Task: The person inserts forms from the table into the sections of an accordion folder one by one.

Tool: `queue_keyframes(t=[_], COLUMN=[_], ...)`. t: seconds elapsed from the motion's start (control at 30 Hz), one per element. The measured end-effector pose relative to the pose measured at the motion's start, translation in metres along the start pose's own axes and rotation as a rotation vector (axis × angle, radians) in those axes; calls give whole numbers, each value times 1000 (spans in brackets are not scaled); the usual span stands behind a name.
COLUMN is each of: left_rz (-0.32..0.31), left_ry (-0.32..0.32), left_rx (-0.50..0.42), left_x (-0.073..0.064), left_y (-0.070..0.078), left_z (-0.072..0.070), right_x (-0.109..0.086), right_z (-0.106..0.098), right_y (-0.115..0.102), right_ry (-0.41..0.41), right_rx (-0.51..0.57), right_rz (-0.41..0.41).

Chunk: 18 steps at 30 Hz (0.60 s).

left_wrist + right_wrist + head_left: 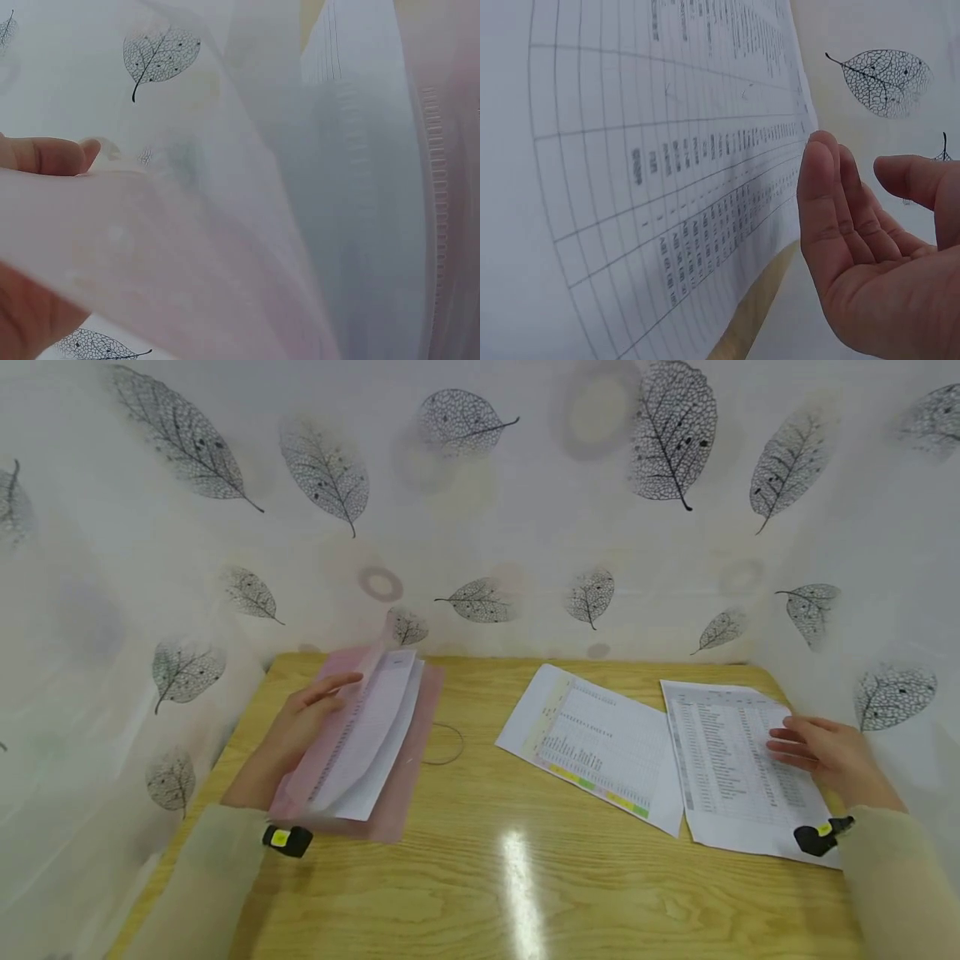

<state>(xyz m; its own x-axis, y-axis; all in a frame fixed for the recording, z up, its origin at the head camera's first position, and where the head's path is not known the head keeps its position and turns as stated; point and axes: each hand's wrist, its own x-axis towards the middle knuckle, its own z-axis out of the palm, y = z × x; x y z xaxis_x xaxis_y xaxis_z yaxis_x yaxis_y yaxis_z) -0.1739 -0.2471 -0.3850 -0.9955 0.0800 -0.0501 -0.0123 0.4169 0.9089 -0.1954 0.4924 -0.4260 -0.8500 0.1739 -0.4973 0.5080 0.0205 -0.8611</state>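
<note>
Pink folder, one of it, lies opened at the left of the wooden table, its long axis running from the near left to the far right. The left hand grips its one raised cover; how many white sheets lie inside, I cannot tell. Right of it shows one thin curved line. Two printed sheets follow: the first slants toward the near right, the second stands more lengthwise. The right hand, fingers extended and loose, is at that sheet's right edge.
</note>
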Motion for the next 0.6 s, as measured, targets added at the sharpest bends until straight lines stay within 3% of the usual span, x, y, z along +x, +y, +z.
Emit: queue_keyframes(t=[0.13, 0.3, 0.6], left_rz=[1, -2, 1], left_ry=[4, 22, 20], left_rx=[-8, 15, -25], left_x=[-1, -5, -8], left_y=[-1, -5, -8], left_z=[-1, -5, -9], right_x=[2, 7, 17], right_z=[-8, -8, -15], right_y=[5, 9, 10], right_ry=[1, -36, 38], right_rx=[14, 84, -57], right_rz=[38, 29, -3])
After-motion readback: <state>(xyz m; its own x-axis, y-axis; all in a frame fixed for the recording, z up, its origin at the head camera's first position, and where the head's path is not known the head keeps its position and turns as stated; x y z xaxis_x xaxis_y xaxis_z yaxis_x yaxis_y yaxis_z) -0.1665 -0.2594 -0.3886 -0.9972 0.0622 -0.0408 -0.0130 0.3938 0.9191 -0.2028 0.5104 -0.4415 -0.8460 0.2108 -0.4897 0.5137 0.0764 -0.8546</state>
